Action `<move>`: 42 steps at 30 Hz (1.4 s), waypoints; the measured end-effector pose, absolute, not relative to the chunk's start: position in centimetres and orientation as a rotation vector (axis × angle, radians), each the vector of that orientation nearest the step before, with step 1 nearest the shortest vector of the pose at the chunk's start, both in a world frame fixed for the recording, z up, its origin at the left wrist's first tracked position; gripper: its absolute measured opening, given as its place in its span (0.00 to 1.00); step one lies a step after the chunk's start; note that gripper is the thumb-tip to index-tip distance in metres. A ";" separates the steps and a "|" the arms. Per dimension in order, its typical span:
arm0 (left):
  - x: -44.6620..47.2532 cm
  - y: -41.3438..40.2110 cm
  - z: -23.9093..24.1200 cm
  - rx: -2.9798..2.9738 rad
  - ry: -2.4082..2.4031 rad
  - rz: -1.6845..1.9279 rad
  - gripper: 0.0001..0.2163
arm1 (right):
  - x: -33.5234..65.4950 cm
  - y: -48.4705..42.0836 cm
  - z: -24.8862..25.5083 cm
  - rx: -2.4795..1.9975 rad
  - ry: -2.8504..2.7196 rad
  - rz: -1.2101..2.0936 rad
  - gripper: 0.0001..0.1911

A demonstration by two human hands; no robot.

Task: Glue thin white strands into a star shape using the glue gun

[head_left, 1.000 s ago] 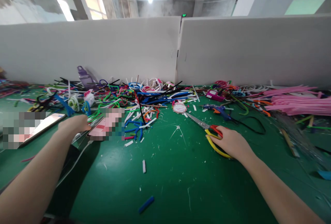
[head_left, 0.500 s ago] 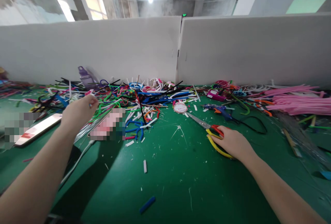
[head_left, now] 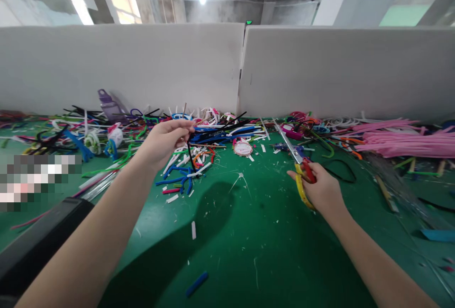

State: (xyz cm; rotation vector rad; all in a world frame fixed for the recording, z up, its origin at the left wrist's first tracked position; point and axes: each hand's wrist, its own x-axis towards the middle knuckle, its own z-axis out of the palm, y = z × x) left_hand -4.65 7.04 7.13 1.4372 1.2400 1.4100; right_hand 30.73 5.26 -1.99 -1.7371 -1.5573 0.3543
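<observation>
My left hand (head_left: 167, 141) is closed in a pinch at the upper end of a black pipe cleaner (head_left: 191, 158), over a heap of cut pieces. The exact contact at the fingertips is partly hidden. My right hand (head_left: 323, 187) grips scissors (head_left: 293, 150) by their red and yellow handles. Their blades look closed and point up and away, above the table. Blue pipe cleaner pieces (head_left: 183, 177) lie below my left hand. Between the hands, farther back, lies a small round white piece with a pink rim (head_left: 242, 148).
A blue glue gun (head_left: 300, 150) with a black cord lies behind the scissors. Pink pipe cleaners (head_left: 408, 144) are bundled at the right. A purple bottle (head_left: 110, 106) stands by the white partition (head_left: 159, 68). A black object (head_left: 46, 246) lies near my left forearm on the green table (head_left: 249, 246).
My left hand has moved right to the black pipe cleaner. My right hand has lifted the scissors, their blades swinging from pointing left to pointing up and away. The view has shifted slightly.
</observation>
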 end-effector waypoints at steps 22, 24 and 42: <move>3.4 7.6 5.3 1.598 1.063 1.189 0.03 | 26.6 3.2 -0.7 -1.633 -1.862 0.468 0.24; 3.7 7.2 5.5 1.619 1.058 1.174 0.02 | 26.4 3.0 -0.7 -1.624 -1.849 0.514 0.23; 1.5 6.7 7.8 2.026 1.282 0.864 0.09 | 28.0 3.4 -1.8 -1.624 -1.507 0.464 0.20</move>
